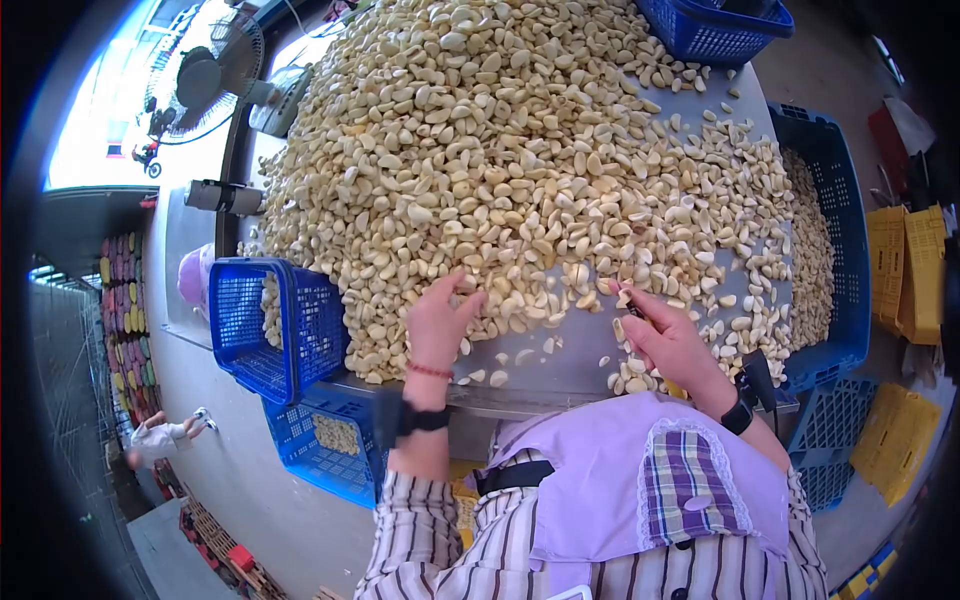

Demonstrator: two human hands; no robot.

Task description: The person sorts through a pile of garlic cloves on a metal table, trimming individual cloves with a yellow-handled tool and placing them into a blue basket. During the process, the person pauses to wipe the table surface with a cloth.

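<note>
A large heap of pale, peeled clove-like pieces (480,150) covers most of the metal table (570,355). My left hand (440,325) is at the near edge of the heap, its thumb and fingers apart, with fingertips by the pieces. To its right, my right hand (665,340) is closed round a small dark-handled tool (634,308), whose tip is by a pale piece. What kind of tool it is cannot be made out. Several loose pieces (498,378) lie on the bare metal between and below my hands.
A blue basket (290,330) stands at the table's left corner, above a lighter blue crate (300,440). Another blue basket (710,35) sits at the far right. A large blue crate (850,250) holds pieces along the right side. A fan (210,80) stands far left; a person (160,438) is beyond.
</note>
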